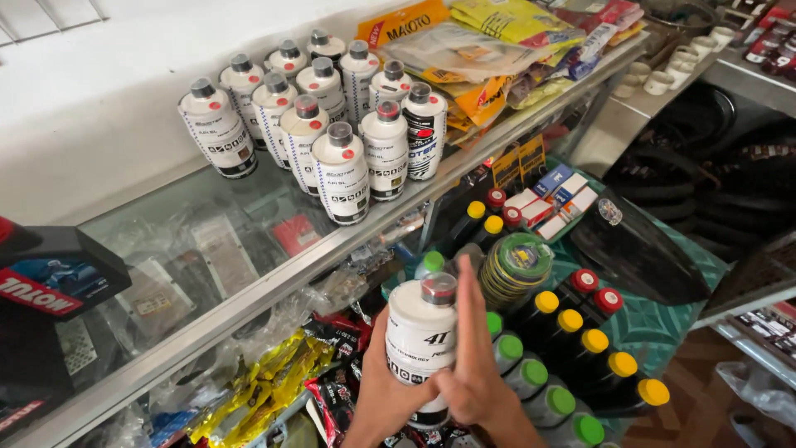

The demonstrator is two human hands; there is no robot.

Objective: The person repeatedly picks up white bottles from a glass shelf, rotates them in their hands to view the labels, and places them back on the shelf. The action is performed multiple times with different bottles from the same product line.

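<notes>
**Holding one white bottle below the glass shelf**

Gripping a white bottle (421,344) with a dark grey cap between both hands — left hand (383,388) wrapped around its lower body from the left, right hand (474,365) pressed flat against its right side, fingers pointing up past the cap. Keeping it upright, low in the view, in front of the rows of dark bottles with green caps (531,373) and yellow caps (595,342).

Resting above, on the glass shelf (249,294) — a cluster of matching white bottles (319,124), standing upright in close rows, with flat packets (473,50) piled just beside them to the right. Lying under the shelf edge, yellow and red packets (282,373); sitting further back, a roll of green-edged tape or wire (516,264) and small red and blue boxes (551,199).

Judging by the grasp, carrying one bottle — likely mid-transfer between the lower stock and the shelf. Calling next for a steady upright lift and a free spot beside the cluster, clearing the metal shelf edge without knocking the front row.
</notes>
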